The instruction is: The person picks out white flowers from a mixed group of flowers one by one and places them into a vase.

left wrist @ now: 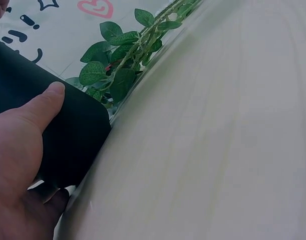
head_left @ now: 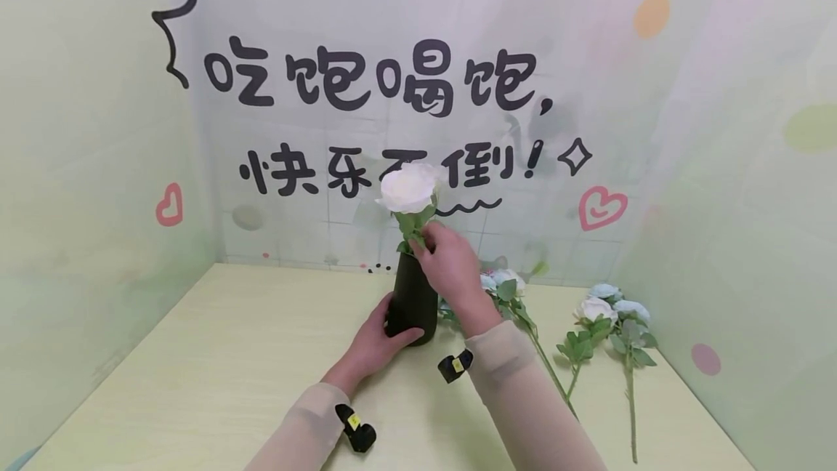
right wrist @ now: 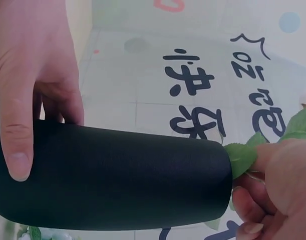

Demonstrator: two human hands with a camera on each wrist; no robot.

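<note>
A dark, tall vase (head_left: 413, 300) stands on the table, leaning slightly in the head view. Low on its side, my left hand (head_left: 374, 346) grips it, with the thumb across the front and the other fingers round the far side. At the vase's mouth my right hand (head_left: 451, 264) pinches the leafy stem of a white artificial rose (head_left: 408, 189). The bloom is upright above the rim, and its lower stem is hidden inside the vase. In the right wrist view green leaves (right wrist: 242, 157) poke out at the rim beside the curled fingers.
On the pale table (head_left: 196, 355), a white rose (head_left: 596, 309) and a blue flower stem (head_left: 631, 376) lie at the right. More flowers (head_left: 506, 283) lie behind my right forearm. A printed backdrop (head_left: 366, 20) stands close behind, with side panels left and right.
</note>
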